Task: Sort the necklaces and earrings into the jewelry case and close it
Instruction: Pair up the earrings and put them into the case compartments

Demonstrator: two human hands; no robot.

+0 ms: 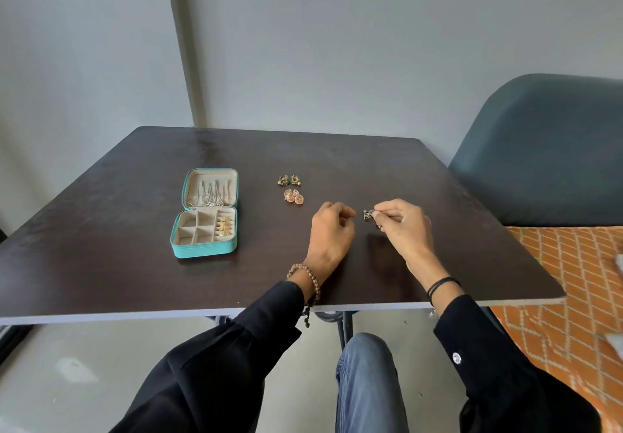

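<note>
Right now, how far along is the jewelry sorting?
Done: necklaces hang in the jewelry case lid, gold pieces sit in its right slots. In hand: the right hand pinches a dark earring. Remaining: the green pair and copper pair on the table, then closing the case.

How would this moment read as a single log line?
right hand: pinches small earring | left hand: curled, hold unclear | jewelry case: open | green earrings, rose-gold earrings: on table

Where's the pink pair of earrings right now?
In the head view the pink earrings lie loose on the table, just nearer than the green earrings, right of the open case and beyond the left hand.
</note>
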